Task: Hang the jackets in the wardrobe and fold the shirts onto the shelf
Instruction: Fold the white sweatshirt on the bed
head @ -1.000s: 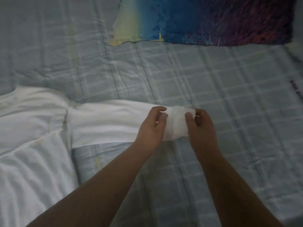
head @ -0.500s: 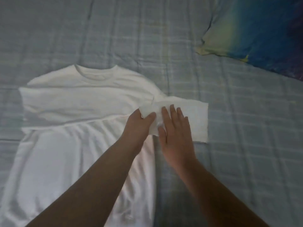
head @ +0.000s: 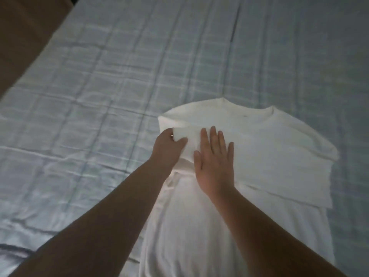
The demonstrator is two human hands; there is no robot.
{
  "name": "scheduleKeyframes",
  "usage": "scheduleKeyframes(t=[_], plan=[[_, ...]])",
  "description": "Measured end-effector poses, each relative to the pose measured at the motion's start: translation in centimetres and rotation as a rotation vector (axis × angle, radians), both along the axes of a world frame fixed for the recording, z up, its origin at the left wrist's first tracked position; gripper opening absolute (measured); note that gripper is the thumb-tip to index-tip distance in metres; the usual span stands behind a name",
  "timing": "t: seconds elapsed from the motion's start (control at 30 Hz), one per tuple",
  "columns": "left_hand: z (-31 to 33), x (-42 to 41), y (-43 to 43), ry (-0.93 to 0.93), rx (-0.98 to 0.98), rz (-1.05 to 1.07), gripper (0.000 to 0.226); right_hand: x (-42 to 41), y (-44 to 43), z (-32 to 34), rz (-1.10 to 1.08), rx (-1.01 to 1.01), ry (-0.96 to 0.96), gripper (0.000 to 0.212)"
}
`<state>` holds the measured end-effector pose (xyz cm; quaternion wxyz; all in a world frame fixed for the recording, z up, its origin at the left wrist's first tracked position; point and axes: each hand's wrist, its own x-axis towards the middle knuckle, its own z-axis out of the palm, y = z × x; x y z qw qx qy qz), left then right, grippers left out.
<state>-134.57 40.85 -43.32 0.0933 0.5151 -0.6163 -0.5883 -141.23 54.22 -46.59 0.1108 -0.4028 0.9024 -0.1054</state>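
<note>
A white long-sleeved shirt (head: 259,156) lies flat on the bed, collar away from me, both sleeves folded across the chest. My left hand (head: 167,148) pinches the cuff end of the upper sleeve at the shirt's left edge. My right hand (head: 214,160) lies flat, fingers spread, pressing that sleeve down on the chest. The shirt's lower body runs down between my forearms and out of the frame.
The bed is covered by a pale blue checked sheet (head: 99,96), wrinkled on the left. A brown surface (head: 22,33) borders the bed at the top left corner.
The sleeve has been carried from the right side across the chest to the shirt's left edge. The view has swung left; the colourful pillow is out of sight.
</note>
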Motion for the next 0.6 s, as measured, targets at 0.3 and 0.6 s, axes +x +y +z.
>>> scheduleKeyframes(t=[0.3,0.6], plan=[[-5.3,1.1,-3.2,-0.176,-0.322,-0.182,0.055,0.9,-4.6,-4.9,0.072,0.191,0.017,0.064],[-5.5,6.5,-0.4,-0.126,-0.425,-0.12,0.047,1.5,-3.0,-2.8,0.081,0.124,-0.029,0.061]])
